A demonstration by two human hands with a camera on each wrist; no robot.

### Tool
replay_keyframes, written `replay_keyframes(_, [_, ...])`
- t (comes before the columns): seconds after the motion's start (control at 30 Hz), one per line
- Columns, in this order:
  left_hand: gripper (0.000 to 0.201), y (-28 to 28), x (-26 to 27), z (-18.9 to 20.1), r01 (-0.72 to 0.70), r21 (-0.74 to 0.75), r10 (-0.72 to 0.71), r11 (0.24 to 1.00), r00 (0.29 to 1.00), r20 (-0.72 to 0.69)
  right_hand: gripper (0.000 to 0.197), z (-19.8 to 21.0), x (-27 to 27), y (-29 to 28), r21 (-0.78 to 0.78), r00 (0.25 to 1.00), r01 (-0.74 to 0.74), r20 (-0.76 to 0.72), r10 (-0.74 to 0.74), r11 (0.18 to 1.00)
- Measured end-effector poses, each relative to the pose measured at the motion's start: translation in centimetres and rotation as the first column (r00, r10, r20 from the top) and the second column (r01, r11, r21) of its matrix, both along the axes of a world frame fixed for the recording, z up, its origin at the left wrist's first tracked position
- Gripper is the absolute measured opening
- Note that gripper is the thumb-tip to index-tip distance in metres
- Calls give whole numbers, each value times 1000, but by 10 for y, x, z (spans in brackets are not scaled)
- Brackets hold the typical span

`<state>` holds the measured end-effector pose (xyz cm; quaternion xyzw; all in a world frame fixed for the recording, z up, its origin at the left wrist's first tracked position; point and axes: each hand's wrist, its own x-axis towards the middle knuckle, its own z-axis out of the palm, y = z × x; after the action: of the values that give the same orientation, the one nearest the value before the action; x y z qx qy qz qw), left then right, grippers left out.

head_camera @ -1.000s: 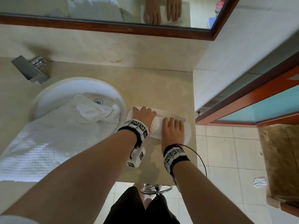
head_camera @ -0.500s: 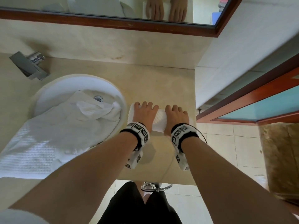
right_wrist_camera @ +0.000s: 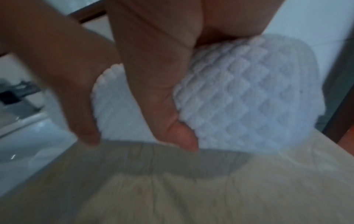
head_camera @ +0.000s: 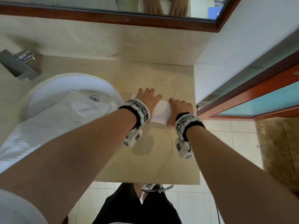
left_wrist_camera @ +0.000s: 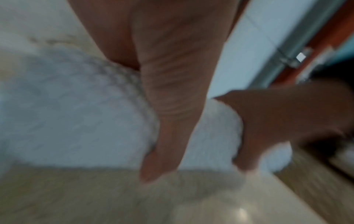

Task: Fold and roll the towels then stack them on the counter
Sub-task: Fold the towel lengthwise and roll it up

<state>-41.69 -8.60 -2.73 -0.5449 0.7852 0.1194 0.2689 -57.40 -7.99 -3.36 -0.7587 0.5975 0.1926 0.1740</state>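
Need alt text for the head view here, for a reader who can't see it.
Both hands, left hand and right hand, grip a rolled white towel on a beige counter. A larger white towel drapes over the round sink to the left.

A rolled white cloth towel (right_wrist_camera: 249, 97), its weave raised in a quilted diamond pattern, lies on a polished beige stone counter (head_camera: 145, 162) whose smooth surface carries soft reflections. Beside it, a glossy white ceramic basin (head_camera: 64, 84) holds a larger white terry towel (head_camera: 40, 126) with a ribbed, nubby texture. A brushed metal tap (head_camera: 17, 65) gleams dully, and a dark varnished wood frame (head_camera: 113, 21) borders the mirror.
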Motion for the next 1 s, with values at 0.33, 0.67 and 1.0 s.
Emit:
replay_keyframes(0.33, [85,11,10,-11,28,-203,-46,979,995,-85,91,-24,-5,47,-372,995,84,-13,-96,925])
replay_keyframes(0.67, [93,24,35,-3,116,24,-112,993,985,-133,82,-4,3,85,-67,992,123,9,-122,990])
replay_keyframes(1.0, [88,162,134,32,-334,-294,167,896,865,-474,75,28,73,219,39,853,460,257,-454,887])
